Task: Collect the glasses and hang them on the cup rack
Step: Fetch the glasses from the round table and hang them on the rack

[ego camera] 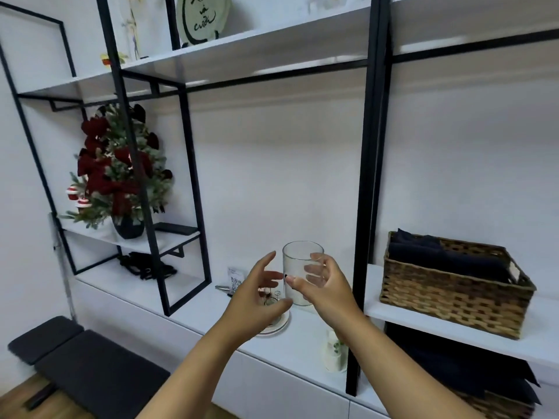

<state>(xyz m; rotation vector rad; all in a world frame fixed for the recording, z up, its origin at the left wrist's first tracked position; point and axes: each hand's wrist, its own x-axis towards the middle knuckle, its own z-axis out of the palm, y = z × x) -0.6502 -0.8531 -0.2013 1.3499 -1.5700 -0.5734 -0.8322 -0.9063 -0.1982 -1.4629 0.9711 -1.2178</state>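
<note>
A clear drinking glass (299,261) stands upright in the air above the white counter, held by my right hand (323,285), whose thumb and fingers wrap round its lower half. My left hand (257,300) hovers just left of the glass with its fingers spread and relaxed, touching nothing that I can see. Behind my left hand, a small cup rack (270,297) with thin metal parts stands on a white round plate (278,326); most of it is hidden by the hand.
A black metal shelf frame (363,176) runs right of the glass. A wicker basket (453,294) with dark cloth sits on the right shelf. A flower arrangement (118,173) stands at left, a white patterned cup (335,353) on the counter, and dark cushions (90,367) below left.
</note>
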